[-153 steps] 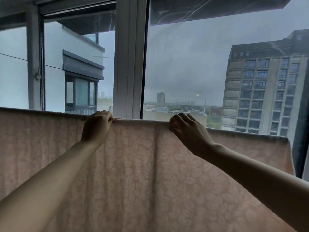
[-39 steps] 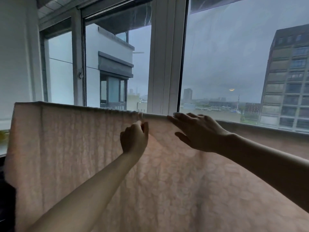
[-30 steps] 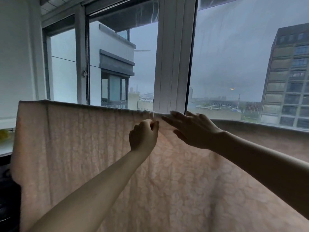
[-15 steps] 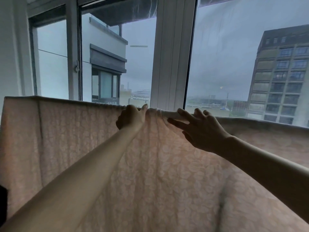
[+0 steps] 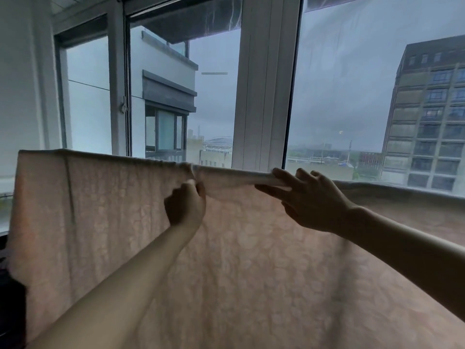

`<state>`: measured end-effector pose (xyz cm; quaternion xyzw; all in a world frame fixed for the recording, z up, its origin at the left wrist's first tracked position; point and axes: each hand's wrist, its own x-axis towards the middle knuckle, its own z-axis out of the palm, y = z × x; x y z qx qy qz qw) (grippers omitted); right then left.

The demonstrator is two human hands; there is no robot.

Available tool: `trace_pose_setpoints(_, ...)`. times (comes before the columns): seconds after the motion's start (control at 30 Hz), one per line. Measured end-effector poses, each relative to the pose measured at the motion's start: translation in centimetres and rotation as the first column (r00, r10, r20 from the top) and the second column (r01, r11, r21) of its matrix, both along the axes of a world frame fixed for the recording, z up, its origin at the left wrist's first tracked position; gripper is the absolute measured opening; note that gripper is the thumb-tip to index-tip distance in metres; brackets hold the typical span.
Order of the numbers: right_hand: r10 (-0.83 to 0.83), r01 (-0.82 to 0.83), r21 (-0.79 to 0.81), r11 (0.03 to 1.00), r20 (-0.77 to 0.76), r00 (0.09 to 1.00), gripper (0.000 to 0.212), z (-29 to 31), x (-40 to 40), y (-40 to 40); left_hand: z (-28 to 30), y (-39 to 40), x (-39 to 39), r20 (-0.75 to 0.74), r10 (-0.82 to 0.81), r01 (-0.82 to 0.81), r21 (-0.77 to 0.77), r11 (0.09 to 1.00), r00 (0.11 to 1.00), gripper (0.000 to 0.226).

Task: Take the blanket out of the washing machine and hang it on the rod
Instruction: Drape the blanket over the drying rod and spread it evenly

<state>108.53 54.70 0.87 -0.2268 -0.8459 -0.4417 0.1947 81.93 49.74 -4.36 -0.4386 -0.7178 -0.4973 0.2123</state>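
Observation:
A pale pink blanket (image 5: 105,212) with a leaf pattern hangs draped over a horizontal rod and fills the lower half of the view. A short bare stretch of the white rod (image 5: 241,176) shows near the middle, where the cloth is pulled down. My left hand (image 5: 185,206) is closed on the blanket just below the top edge, left of that bare stretch. My right hand (image 5: 309,197) reaches in from the right, fingers curled over the rod and the blanket's top edge. The washing machine is out of view.
Behind the rod stand large windows with a white frame post (image 5: 264,84). A window handle (image 5: 123,107) sits on the left frame. A white wall (image 5: 17,84) bounds the left side, and something dark (image 5: 10,298) shows at the lower left.
My left hand has dropped from the top edge and pulled the cloth down, baring more of the rod. My right hand has stayed on the rod. The view has shifted slightly.

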Motion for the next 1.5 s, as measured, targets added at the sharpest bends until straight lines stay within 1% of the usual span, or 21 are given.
trace_pose_setpoints(0.07, 0.002, -0.002, -0.008, 1.0, 0.019, 1.0, 0.071, -0.1, -0.3, 0.1, -0.8, 0.1, 0.3, -0.033, -0.009, 0.007, -0.041, 0.999, 0.999, 0.043)
trace_pose_setpoints(0.17, 0.034, -0.034, -0.002, 0.999, 0.039, 0.999, 0.074, 0.0, -1.2, 0.0, -0.5, 0.1, -0.1, -0.042, 0.019, -0.021, -0.059, 0.998, 0.999, 0.044)
trace_pose_setpoints(0.23, 0.061, -0.059, -0.032, 0.998, 0.046, 0.997, 0.075, 0.1, -2.1, 0.2, -0.6, 0.0, -0.3, -0.039, 0.012, -0.014, -0.051, 0.999, 0.999, 0.045)
trace_pose_setpoints(0.3, 0.075, -0.072, -0.064, 0.995, 0.049, 0.996, 0.073, 0.3, -3.1, 0.6, -0.7, -0.1, -0.2, -0.042, 0.012, -0.013, -0.035, 0.999, 0.999, 0.045)
trace_pose_setpoints(0.43, 0.085, -0.079, -0.077, 0.994, 0.074, 0.994, 0.069, 0.8, -5.2, 1.7, -0.9, -0.2, 0.1, -0.048, -0.015, 0.015, 0.002, 1.0, 0.999, 0.043)
trace_pose_setpoints(0.6, 0.124, -0.116, -0.076, 0.99, 0.11, 0.986, 0.066, 1.2, -8.0, 1.8, -0.7, -0.3, -0.1, -0.012, -0.06, 0.06, 0.026, 0.998, 0.998, 0.039)
trace_pose_setpoints(0.77, 0.135, -0.13, -0.072, 0.989, 0.076, 0.988, 0.065, 1.1, -10.5, 1.9, -0.4, -0.2, -0.3, 0.043, -0.119, 0.117, 0.048, 0.992, 0.992, 0.039)
trace_pose_setpoints(0.93, 0.143, -0.14, -0.045, 0.989, 0.077, 0.987, 0.066, 0.8, -12.7, 2.3, -0.3, 0.1, -0.7, 0.018, -0.153, 0.152, 0.049, 0.987, 0.988, 0.039)
trace_pose_setpoints(1.03, 0.13, -0.129, -0.03, 0.991, 0.062, 0.99, 0.068, 0.9, -13.5, 2.3, -0.2, 0.2, -0.9, 0.014, -0.215, 0.214, 0.068, 0.975, 0.977, 0.037)
trace_pose_setpoints(1.17, 0.136, -0.134, -0.053, 0.99, 0.036, 0.99, 0.068, 0.8, -13.9, 2.1, 0.0, 0.3, -2.1, 0.012, -0.291, 0.289, 0.07, 0.955, 0.957, 0.037)
trace_pose_setpoints(1.23, 0.139, -0.138, -0.031, 0.99, 0.02, 0.99, 0.069, 0.6, -13.5, 2.0, 0.5, 0.4, -2.9, 0.026, -0.308, 0.304, 0.104, 0.947, 0.951, 0.038)
trace_pose_setpoints(1.27, 0.136, -0.135, -0.016, 0.991, 0.013, 0.991, 0.068, 0.6, -13.3, 2.0, 1.0, 0.5, -3.5, 0.042, -0.293, 0.286, 0.126, 0.95, 0.955, 0.039)
trace_pose_setpoints(1.33, 0.12, -0.12, 0.005, 0.993, 0.007, 0.993, 0.067, 0.4, -12.9, 2.0, 2.3, 1.0, -4.9, 0.091, -0.194, 0.181, 0.14, 0.973, 0.977, 0.042)
trace_pose_setpoints(1.4, 0.115, -0.116, 0.024, 0.993, 0.011, 0.993, 0.067, 0.3, -12.7, 1.9, 3.8, 1.7, -6.4, 0.14, -0.09, 0.081, 0.071, 0.994, 0.986, 0.049)
trace_pose_setpoints(1.47, 0.113, -0.113, 0.024, 0.993, 0.019, 0.993, 0.066, 0.2, -12.6, 1.8, 4.7, 2.5, -7.4, 0.181, -0.083, 0.084, 0.002, 0.997, 0.98, 0.053)
trace_pose_setpoints(1.5, 0.112, -0.113, 0.018, 0.993, 0.021, 0.993, 0.065, 0.2, -12.6, 1.8, 4.9, 2.7, -7.7, 0.19, -0.1, 0.103, -0.007, 0.995, 0.977, 0.05)
